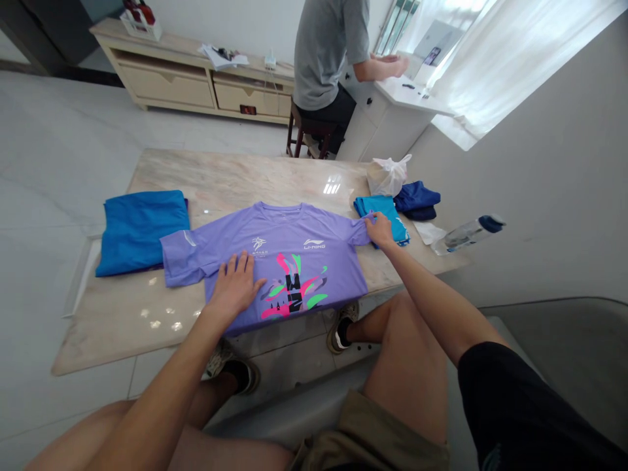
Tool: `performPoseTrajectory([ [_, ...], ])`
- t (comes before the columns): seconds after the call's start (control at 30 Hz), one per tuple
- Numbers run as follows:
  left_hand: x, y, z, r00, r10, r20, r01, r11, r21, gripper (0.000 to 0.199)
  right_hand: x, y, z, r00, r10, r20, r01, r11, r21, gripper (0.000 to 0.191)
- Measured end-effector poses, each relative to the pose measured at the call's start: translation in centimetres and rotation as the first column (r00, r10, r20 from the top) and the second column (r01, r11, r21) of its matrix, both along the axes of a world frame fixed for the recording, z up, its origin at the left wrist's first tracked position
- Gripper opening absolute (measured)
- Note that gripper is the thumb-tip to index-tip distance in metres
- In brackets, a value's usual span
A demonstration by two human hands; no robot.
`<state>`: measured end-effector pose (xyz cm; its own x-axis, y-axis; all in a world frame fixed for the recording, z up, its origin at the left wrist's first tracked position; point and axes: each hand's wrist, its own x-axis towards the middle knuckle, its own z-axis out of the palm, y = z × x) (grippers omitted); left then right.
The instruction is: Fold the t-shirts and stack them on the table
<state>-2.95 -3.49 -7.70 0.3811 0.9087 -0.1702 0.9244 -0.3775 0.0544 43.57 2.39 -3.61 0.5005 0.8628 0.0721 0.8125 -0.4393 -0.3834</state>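
Pressing lilac T-shirt (294, 248), left hand (235, 286) on hem (289, 324), right hand (379, 229) on sleeve (354, 230).

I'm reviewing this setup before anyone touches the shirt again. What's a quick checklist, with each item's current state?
Lavender T-shirt flat on the marble table, print facing up: ok.
Left hand spread flat on the shirt's front: ok.
Right hand pinching the end of the nearby sleeve: ok.
That sleeve clear of the teal garment: not ok, they touch.
Other sleeve clear of the blue folded garment: cannot tell, their edges meet.
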Motion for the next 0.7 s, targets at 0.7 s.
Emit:
performPoseTrajectory([
  [0.7,0.2,-0.3,0.9,1.0,-0.002,-0.005,0.002,1.0,0.022,0.073,-6.6,-1.2,1.2,0.8,0.599,0.046,-0.599,0.801,-0.012,0.046],
])
